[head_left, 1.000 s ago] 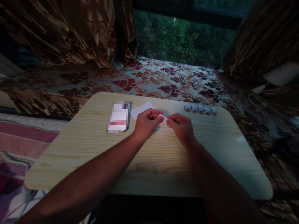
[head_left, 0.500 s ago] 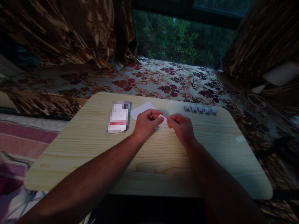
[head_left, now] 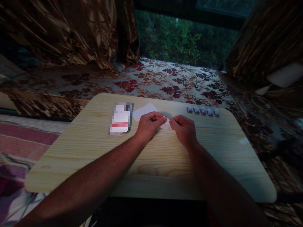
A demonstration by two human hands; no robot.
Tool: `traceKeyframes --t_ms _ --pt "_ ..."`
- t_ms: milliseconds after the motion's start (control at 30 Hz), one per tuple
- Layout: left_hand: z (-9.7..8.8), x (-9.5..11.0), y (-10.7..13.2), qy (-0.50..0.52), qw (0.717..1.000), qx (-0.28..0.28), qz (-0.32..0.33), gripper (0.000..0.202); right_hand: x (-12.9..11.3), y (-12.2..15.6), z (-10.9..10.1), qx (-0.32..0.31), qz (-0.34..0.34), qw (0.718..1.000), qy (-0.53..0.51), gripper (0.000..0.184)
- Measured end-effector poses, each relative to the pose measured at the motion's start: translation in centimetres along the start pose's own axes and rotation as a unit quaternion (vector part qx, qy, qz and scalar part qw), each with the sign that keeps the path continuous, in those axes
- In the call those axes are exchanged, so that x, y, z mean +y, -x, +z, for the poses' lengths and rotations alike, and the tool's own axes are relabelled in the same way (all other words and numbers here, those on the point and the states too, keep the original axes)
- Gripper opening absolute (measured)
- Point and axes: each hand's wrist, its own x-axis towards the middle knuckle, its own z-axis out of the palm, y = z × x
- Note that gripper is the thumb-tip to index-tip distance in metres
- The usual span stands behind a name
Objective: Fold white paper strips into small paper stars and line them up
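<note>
White paper, in one small piece (head_left: 166, 124), is pinched between the two hands of the person, above the middle of the far half of the counter (head_left: 163, 164). The fingers (head_left: 163, 120) of the left hand (head_left: 149, 126) grasp its left side, with the thumb lying on top. The right hand (head_left: 185, 130) grasps its right side, between thumb and bent index finger. The paper hangs a little below the fingertips, toward the person; its folds are too small to be told. Whether it touches the wood below, one cannot say.

Just behind the left hand lies a flat white sheet (head_left: 145, 111), partly covered by this hand. To the left of the sheet, near it, there is a white item with a red band (head_left: 120, 119), whose details are hidden by blurred squares. Beyond the right hand, near the far edge, five small folded pieces (head_left: 203, 110) stand side by side in a row. Close to the right edge is a pale patch (head_left: 243, 141).

Outside the counter, a flowered cloth (head_left: 165, 74) covers the ledge under the window (head_left: 175, 39), and shiny brown curtains (head_left: 82, 31) hang on both sides.
</note>
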Motion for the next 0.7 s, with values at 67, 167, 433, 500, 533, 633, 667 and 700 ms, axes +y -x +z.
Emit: traceKeyframes --t_ms 67,167,433,500,533,633,667,700 --pt "0.03 0.05 -0.02 0.005 1.000 0.003 0.000 0.021 0.01 0.04 0.02 0.000 -0.006 1.000 0.000 0.013" --pt "0.14 0.17 0.01 0.021 1.000 0.002 -0.003 0.020 -0.04 0.06 0.02 -0.002 -0.010 1.000 -0.002 0.014" --pt "0.31 0.17 0.14 0.037 0.999 0.005 0.005 0.017 -0.47 0.23 -0.03 -0.005 -0.018 1.000 0.011 0.014" --pt "0.34 0.21 0.17 0.034 0.999 0.008 0.007 0.017 -0.53 0.30 0.00 -0.001 -0.022 1.000 0.020 0.014" --pt "0.36 0.26 0.19 0.031 0.999 0.009 0.008 0.017 -0.55 0.33 0.01 0.001 -0.024 0.999 0.026 0.014" --pt "0.38 0.45 0.26 0.016 1.000 0.011 0.011 0.018 -0.61 0.39 0.04 0.001 -0.028 0.999 0.038 0.014" --pt "0.37 0.52 0.28 0.010 1.000 0.011 0.013 0.018 -0.63 0.40 0.04 0.000 -0.030 0.999 0.041 0.014" --pt "0.36 0.58 0.29 0.005 1.000 0.011 0.015 0.019 -0.65 0.42 0.04 0.000 -0.032 0.999 0.043 0.014"
